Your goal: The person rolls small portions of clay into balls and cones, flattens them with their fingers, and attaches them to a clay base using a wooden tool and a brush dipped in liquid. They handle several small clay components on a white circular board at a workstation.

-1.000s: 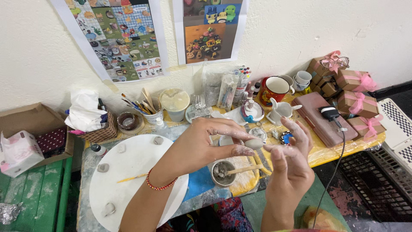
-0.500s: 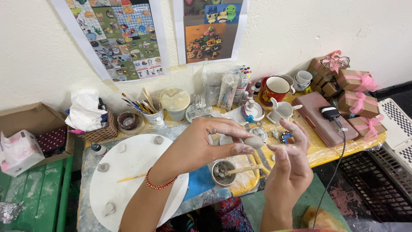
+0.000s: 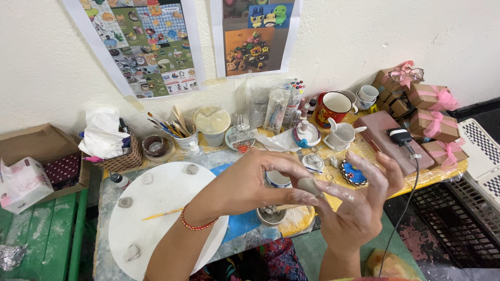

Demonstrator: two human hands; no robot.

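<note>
A small grey lump of clay (image 3: 309, 186) is pinched between the fingertips of my left hand (image 3: 260, 182) and my right hand (image 3: 359, 208), held above the table. Both hands are smeared with pale clay. My left wrist wears a red beaded bracelet (image 3: 197, 226). Just below the hands stands a small bowl (image 3: 271, 215) with a wooden stick resting in it. A white round board (image 3: 161, 208) lies to the left, with several small clay lumps around its rim and a thin yellow tool (image 3: 162, 214) on it.
Cups of brushes (image 3: 179, 130), a red mug (image 3: 332, 108), small white cups, plastic bags and a blue painted dish (image 3: 354, 173) crowd the back of the table. Brown gift boxes with pink ribbons (image 3: 432, 122) sit at the right. A cardboard box (image 3: 36, 151) and tissues stand at the left.
The hands have shifted slightly and the fingers have turned the clay lump between them. Everything on the table is where it was.
</note>
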